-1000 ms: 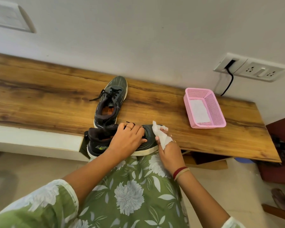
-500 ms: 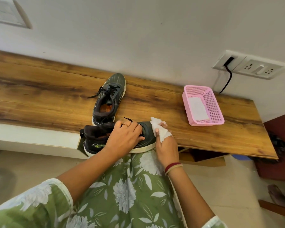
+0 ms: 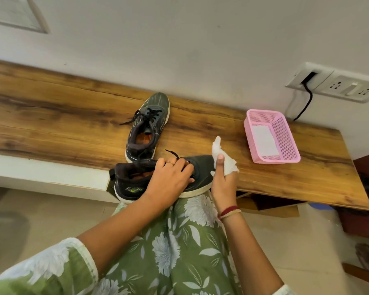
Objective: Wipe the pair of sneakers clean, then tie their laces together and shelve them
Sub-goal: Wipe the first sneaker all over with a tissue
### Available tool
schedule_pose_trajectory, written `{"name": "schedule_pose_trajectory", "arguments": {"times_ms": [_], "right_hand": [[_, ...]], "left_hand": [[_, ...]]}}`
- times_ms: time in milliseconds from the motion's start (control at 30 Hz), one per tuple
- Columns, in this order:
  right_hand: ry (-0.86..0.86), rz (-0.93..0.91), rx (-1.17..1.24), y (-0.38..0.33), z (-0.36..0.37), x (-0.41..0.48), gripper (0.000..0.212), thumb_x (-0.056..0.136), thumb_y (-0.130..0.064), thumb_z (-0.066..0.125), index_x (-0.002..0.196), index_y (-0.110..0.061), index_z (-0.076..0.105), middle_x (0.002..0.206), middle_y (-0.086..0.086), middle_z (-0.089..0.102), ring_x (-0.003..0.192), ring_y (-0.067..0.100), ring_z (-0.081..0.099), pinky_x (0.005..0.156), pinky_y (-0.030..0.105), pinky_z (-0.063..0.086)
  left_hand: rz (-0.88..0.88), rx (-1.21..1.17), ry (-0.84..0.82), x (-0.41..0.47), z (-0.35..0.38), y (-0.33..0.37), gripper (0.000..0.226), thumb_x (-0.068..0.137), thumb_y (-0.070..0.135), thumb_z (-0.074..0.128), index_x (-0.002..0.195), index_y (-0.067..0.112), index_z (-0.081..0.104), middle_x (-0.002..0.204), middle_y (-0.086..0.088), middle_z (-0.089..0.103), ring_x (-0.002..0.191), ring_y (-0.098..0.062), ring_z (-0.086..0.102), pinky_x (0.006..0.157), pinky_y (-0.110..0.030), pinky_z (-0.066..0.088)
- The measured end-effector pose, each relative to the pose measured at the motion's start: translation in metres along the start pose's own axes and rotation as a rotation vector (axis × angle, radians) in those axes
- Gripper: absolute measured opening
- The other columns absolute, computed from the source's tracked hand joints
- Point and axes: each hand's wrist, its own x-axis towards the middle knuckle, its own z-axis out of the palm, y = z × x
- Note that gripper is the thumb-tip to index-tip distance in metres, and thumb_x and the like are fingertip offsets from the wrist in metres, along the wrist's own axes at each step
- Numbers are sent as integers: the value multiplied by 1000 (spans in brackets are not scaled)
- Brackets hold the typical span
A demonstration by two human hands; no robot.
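Note:
Two dark grey sneakers with black laces are in view. The far sneaker [image 3: 146, 129] stands on the wooden bench [image 3: 51, 116], toe toward the wall. The near sneaker [image 3: 134, 184] lies across the bench's front edge, toe pointing right. My left hand [image 3: 170, 177] grips its upper around the laces. My right hand [image 3: 224, 179] holds a crumpled white wipe [image 3: 222, 158] against the toe end of that near sneaker.
A pink mesh basket [image 3: 285, 137] with a white sheet inside sits on the bench to the right. A socket panel [image 3: 337, 85] with a black cable is on the wall above it. A lower shelf [image 3: 268, 206] shows under the bench's right part.
My right hand with the wipe has lifted slightly and shifted along the near sneaker's toe. My left hand keeps its grip; the camera has dipped a little.

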Motion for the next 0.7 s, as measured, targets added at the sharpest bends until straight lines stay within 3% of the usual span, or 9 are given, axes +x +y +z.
{"name": "schedule_pose_trajectory", "arguments": {"times_ms": [100, 167, 267, 333, 400, 467, 533, 600, 700], "right_hand": [[-57, -103, -203, 8, 8, 13, 46, 99, -40, 35, 126, -10, 56, 111, 6, 62, 101, 20, 58, 88, 28, 48], [-128, -165, -403, 17, 11, 15, 54, 96, -50, 27, 126, -16, 57, 121, 2, 61, 120, 22, 49, 106, 48, 32], [-156, -249, -489, 25, 4, 7, 60, 93, -55, 22, 128, -20, 55, 129, -4, 56, 132, 13, 34, 109, 42, 28], [-146, -271, -458, 26, -3, 3, 54, 95, -52, 26, 128, -21, 55, 129, -5, 56, 131, 11, 34, 108, 38, 31], [-153, -252, -384, 24, -7, 1, 46, 96, -45, 33, 126, -19, 56, 127, -5, 56, 130, 10, 35, 108, 33, 31], [-166, -244, -331, 22, -10, 0, 43, 96, -41, 35, 125, -18, 57, 126, -3, 55, 128, 8, 34, 106, 22, 29], [-169, -214, -268, 22, -15, 1, 40, 96, -38, 39, 125, -16, 56, 128, 3, 53, 126, 9, 38, 100, 8, 27], [-171, -164, -187, 22, -18, 3, 36, 98, -30, 44, 125, -10, 54, 130, 9, 50, 120, 14, 45, 90, 0, 31], [-193, -39, -26, 18, -18, 4, 36, 98, -23, 42, 128, -5, 51, 121, 6, 56, 107, 8, 53, 75, 4, 43]], "left_hand": [[-20, 10, -42, -5, -18, 11, 29, 72, 30, 78, 93, 16, 64, 93, -4, 65, 76, -25, 59, 62, -37, 42], [-38, 18, -111, -12, -31, 21, 32, 64, 18, 80, 91, 16, 64, 103, -8, 65, 75, -26, 58, 61, -37, 41], [-107, -24, -221, -18, -46, 32, 35, 54, 10, 74, 86, 15, 58, 134, -21, 52, 72, -27, 56, 58, -36, 38], [-156, -51, -266, -13, -57, 33, 46, 67, 13, 69, 109, 15, 53, 149, -25, 30, 85, -27, 57, 65, -36, 40], [-144, -64, -329, -3, -64, 28, 71, 84, 16, 58, 144, 22, 21, 149, -20, 25, 109, -28, 51, 83, -37, 43], [-74, -99, -434, 9, -73, 15, 87, 88, 14, 55, 150, 27, -3, 132, -13, 41, 112, -28, 50, 89, -37, 47], [36, -90, -549, 22, -81, 0, 83, 87, 17, 59, 152, 23, 7, 124, -9, 44, 111, -27, 52, 90, -38, 49], [131, -77, -679, 34, -85, -12, 66, 86, 26, 63, 144, 16, 34, 124, -8, 46, 112, -26, 51, 91, -37, 48], [155, -130, -767, 49, -78, -26, 42, 80, 31, 68, 115, 11, 56, 113, -8, 56, 101, -25, 56, 83, -36, 50]]}}
